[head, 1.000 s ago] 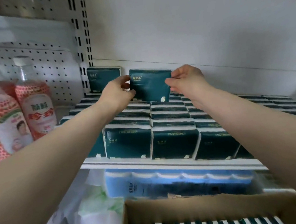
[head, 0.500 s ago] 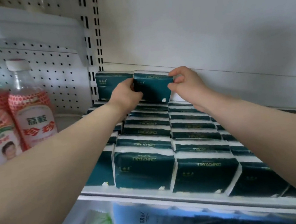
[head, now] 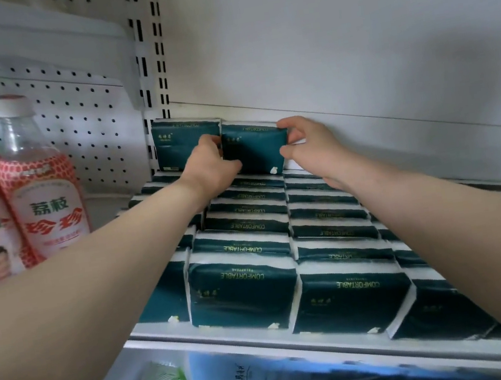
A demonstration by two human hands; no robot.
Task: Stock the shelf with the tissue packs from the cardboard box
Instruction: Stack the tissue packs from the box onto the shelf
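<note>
Item: tissue pack (head: 253,152), dark green, upright at the rear of the shelf (head: 231,334), atop the lower layer of packs (head: 251,248).
Edges: left edge touches a neighbouring upright pack (head: 180,145); rear sits near the back panel (head: 353,60).
Hands: left hand (head: 211,168) grips the left edge; right hand (head: 314,147) pinches the right edge.
Open room: upper tier to the right, along the panel.
Bottles (head: 43,201): left, well apart.

White back wall (head: 332,31), plain, behind the grip; slotted upright (head: 149,42) and pegboard (head: 72,96) to its left; white shelf (head: 233,343) edge below; soft light.
</note>
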